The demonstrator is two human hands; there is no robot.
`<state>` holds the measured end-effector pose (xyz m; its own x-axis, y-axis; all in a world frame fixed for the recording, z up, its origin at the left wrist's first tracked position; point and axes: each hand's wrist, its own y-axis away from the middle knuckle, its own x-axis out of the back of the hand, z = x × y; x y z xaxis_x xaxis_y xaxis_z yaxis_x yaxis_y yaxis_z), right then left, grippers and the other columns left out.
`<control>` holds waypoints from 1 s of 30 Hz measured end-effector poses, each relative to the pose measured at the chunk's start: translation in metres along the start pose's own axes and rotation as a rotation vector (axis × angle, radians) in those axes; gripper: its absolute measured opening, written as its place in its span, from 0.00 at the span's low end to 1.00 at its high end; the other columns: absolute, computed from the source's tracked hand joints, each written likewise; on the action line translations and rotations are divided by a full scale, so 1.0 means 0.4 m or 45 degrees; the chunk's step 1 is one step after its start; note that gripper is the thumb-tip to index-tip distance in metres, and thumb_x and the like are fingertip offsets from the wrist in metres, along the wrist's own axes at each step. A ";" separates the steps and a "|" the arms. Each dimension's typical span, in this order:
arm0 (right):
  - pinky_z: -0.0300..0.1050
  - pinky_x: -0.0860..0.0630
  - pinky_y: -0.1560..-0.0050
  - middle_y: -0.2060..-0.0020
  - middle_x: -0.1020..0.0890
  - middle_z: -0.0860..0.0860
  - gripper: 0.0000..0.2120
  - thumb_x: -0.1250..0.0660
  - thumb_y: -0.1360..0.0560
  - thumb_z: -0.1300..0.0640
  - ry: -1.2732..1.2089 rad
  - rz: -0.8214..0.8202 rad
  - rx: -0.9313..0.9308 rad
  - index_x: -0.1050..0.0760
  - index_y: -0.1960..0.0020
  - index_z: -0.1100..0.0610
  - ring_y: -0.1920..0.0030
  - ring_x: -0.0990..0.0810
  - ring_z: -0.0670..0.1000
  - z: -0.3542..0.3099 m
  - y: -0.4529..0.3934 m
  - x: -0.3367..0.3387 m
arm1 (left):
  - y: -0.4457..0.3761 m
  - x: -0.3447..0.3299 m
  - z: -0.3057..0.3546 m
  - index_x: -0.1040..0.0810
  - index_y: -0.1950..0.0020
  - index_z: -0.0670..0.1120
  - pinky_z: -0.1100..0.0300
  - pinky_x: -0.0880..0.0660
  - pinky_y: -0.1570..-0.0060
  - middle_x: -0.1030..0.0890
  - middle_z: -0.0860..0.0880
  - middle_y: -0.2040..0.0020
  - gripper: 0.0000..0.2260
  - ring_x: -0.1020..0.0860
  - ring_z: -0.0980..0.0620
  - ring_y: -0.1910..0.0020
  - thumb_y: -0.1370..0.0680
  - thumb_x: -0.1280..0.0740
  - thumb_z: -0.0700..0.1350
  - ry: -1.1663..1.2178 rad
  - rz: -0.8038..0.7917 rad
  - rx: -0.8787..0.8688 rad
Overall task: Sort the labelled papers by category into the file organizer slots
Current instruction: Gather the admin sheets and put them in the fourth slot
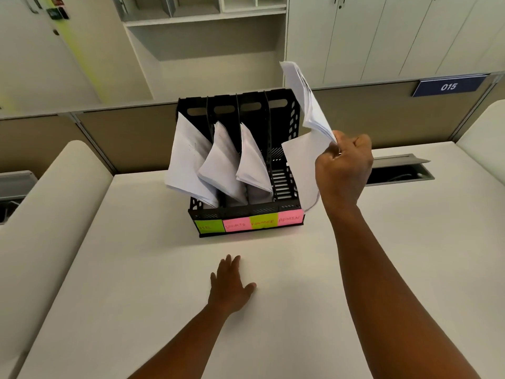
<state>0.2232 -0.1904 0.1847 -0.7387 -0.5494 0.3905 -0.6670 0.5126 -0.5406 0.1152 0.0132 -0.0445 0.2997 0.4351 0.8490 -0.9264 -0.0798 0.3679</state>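
White tabletop (136,296) fills the lower view, with a low partition wall (123,138) along its far edge. A cable hatch (400,170) is open near the far right edge.

Black file organizer (284,127) stands at the middle of the tabletop toward the far edge, four slots side by side. Sticky labels run across its front lip: green HR label (209,226) on the left, pink SPORTS label (237,225), green FINANCE label (263,222), pink ADMIN label (290,216) on the right. The HR writing is faint, so that reading is probably right but not certain.

HR papers (188,162) lean out of the leftmost slot, SPORTS papers (221,165) droop from the second, FINANCE papers (252,160) from the third. The rightmost ADMIN slot (282,181) shows its bare slatted floor.

Held papers (306,105) are in the air just right of the organizer's right wall, above the ADMIN end, bent and fanned; one sheet hangs down beside the wall.

Right hand (344,170) is raised, fingers curled tight, gripping the held papers at their lower edge.

Left hand (232,285) lies flat, palm down on the tabletop in front of the organizer, fingers straight and spread, holding nothing.

Blue sign (448,86) reading 015 sits on the partition wall at the far right.
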 end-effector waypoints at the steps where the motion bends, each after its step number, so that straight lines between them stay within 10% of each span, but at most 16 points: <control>1: 0.35 0.39 0.63 0.59 0.31 0.55 0.14 0.39 0.26 0.64 0.007 -0.003 0.003 0.19 0.45 0.58 0.62 0.34 0.48 0.000 -0.005 -0.004 | -0.006 -0.003 -0.001 0.53 0.21 0.49 0.46 0.53 0.24 0.55 0.47 0.20 0.37 0.56 0.47 0.22 0.23 0.38 0.60 -0.027 -0.001 -0.005; 11: 0.29 0.46 0.74 0.63 0.34 0.54 0.09 0.43 0.33 0.63 0.098 -0.065 0.084 0.24 0.63 0.61 0.67 0.39 0.51 -0.025 -0.022 0.002 | -0.056 -0.016 -0.008 0.58 0.21 0.50 0.44 0.59 0.25 0.63 0.48 0.21 0.41 0.63 0.47 0.23 0.24 0.39 0.64 -0.144 -0.001 -0.032; 30: 0.35 0.43 0.65 0.61 0.31 0.56 0.11 0.41 0.25 0.64 0.038 -0.212 0.001 0.20 0.51 0.61 0.64 0.34 0.51 0.088 0.004 -0.236 | -0.085 -0.009 -0.013 0.57 0.21 0.53 0.44 0.59 0.25 0.62 0.50 0.21 0.47 0.62 0.47 0.22 0.30 0.33 0.66 -0.104 -0.006 -0.008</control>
<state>0.2952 -0.1610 0.1205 -0.6207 -0.6067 0.4966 -0.7803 0.4159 -0.4671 0.1446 0.0190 -0.0619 0.3213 0.3611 0.8754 -0.9263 -0.0722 0.3697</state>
